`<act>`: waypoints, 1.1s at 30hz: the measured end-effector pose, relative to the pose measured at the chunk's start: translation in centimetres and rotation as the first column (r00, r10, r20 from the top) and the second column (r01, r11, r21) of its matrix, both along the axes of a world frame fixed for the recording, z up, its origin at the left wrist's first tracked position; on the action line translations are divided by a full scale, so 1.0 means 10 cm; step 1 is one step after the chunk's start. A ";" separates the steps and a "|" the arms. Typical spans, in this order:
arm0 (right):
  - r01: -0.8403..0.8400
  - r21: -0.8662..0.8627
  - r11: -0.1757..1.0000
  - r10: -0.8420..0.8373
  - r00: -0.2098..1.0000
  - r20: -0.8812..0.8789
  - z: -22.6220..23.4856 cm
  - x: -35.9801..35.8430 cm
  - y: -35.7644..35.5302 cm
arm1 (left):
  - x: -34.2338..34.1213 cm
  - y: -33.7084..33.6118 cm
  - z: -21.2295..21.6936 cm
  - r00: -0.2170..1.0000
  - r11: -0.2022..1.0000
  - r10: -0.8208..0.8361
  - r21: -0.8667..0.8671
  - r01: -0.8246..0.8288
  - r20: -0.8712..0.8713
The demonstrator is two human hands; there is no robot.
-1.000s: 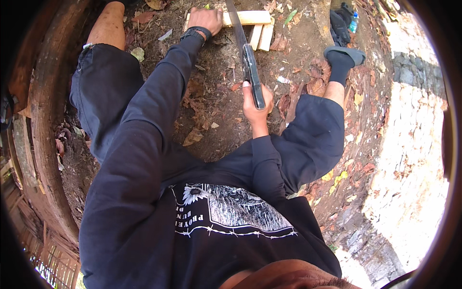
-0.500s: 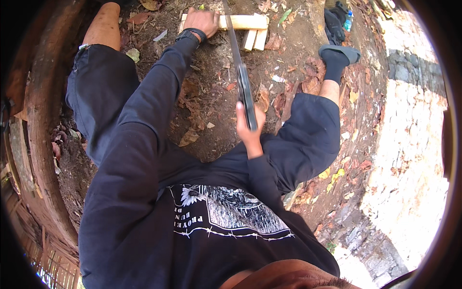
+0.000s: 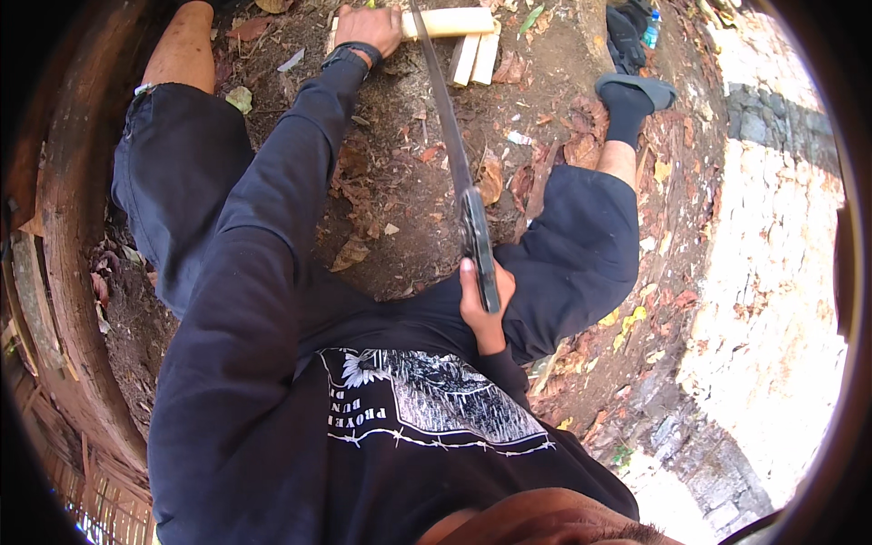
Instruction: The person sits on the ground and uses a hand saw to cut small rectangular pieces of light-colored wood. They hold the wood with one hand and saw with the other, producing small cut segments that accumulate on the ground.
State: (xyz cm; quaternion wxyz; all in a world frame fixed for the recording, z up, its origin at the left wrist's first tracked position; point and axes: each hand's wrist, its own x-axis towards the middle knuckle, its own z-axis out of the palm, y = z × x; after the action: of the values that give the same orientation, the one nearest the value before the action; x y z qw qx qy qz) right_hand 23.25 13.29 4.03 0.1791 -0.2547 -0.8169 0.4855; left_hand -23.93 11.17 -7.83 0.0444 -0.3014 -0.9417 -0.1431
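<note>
L hand (image 3: pixel 370 29) is closed over the left end of the pale wood strip (image 3: pixel 457 23), knuckles up, fingertips partly hidden. Strip lies crosswise on the ground (image 3: pixel 409 182) at top of view, directly under that hand, w/ the rest sticking out to its right. R hand (image 3: pixel 488 292) is wrapped round the saw (image 3: pixel 443 109) by its dark handle (image 3: pixel 476 238), thumb on the side, near the R thigh & well apart from the strip. Blade runs up & slightly left, crossing the strip just right of the L hand; can't tell how deep it sits. Two short wood pieces (image 3: pixel 464 59) lie side by side at the strip's right part, on the person's side; can't tell if they run under it. Dark wristband (image 3: pixel 350 59) on L wrist. Gray slipper (image 3: pixel 661 94) on R foot, off to the right.
</note>
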 end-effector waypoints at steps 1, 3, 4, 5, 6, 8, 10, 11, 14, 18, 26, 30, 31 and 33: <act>-0.034 0.063 0.997 0.035 0.999 -0.017 -0.04 -0.20 0.08 | 0.07 0.02 0.04 0.999 0.998 -0.052 0.022 0.052 0.013; 0.009 -0.034 0.999 -0.011 0.997 -0.070 -0.40 -0.64 0.19 | 0.06 -0.01 0.02 0.997 0.997 -0.081 0.017 0.081 -0.016; 0.018 -0.046 0.999 -0.025 0.985 -0.168 -0.41 -0.94 0.20 | 0.04 0.01 0.04 0.997 0.997 -0.078 0.027 0.079 -0.023; 0.000 -0.068 0.998 -0.008 0.992 -0.128 -0.46 -1.13 0.27 | 0.06 0.01 0.05 0.997 0.997 -0.070 0.040 0.071 -0.020; -0.010 -0.082 0.997 0.000 0.992 -0.126 -0.36 -1.30 0.27 | 0.06 0.00 0.03 0.998 0.997 -0.062 0.055 0.063 -0.016; -0.018 -0.015 1.000 0.016 0.988 -0.155 -0.35 -1.33 0.34 | 0.05 -0.01 0.02 1.000 0.999 -0.018 0.031 0.019 -0.018; -0.027 -0.143 0.989 0.007 0.990 -0.141 -0.35 -1.26 0.34 | 0.10 -0.01 -0.01 0.999 0.996 -0.022 0.089 0.026 -0.046; -0.024 -0.215 0.976 -0.001 0.993 -0.114 -0.34 -1.22 0.32 | 0.10 -0.01 -0.01 0.997 0.999 0.008 0.049 -0.004 -0.082; 0.016 -0.399 0.917 -0.063 0.993 -0.103 -0.59 -1.00 0.26 | 0.19 -0.01 0.02 0.985 0.989 -0.119 0.079 0.129 -0.124; 0.070 -0.461 0.885 -0.138 0.984 -0.116 -0.58 -0.97 -0.01 | 0.19 -0.06 0.00 0.981 0.985 -0.150 0.069 0.159 -0.119; -0.028 0.015 0.999 0.031 0.977 -0.209 -0.60 -1.34 0.12 | 0.21 -0.03 0.15 0.997 0.996 0.054 0.072 -0.050 -0.058; -0.037 0.014 0.999 0.039 0.979 -0.201 -0.59 -1.31 0.14 | 0.20 0.00 0.14 0.997 0.996 0.073 0.063 -0.070 -0.033; -0.045 -0.018 0.999 0.042 0.985 -0.170 -0.59 -1.29 0.14 | 0.21 0.01 0.15 0.997 0.996 0.075 0.054 -0.073 -0.031; 0.005 -0.217 0.976 -0.042 0.985 -0.170 -0.49 -1.23 0.12 | 0.19 0.01 0.15 0.996 0.995 0.090 0.035 -0.089 -0.028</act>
State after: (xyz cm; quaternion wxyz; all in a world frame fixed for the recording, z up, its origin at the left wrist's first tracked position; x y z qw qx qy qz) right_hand 10.94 14.46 -0.84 0.2265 -0.2391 -0.7376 0.5894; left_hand -21.98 11.31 -6.35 0.0696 -0.2600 -0.9509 -0.1525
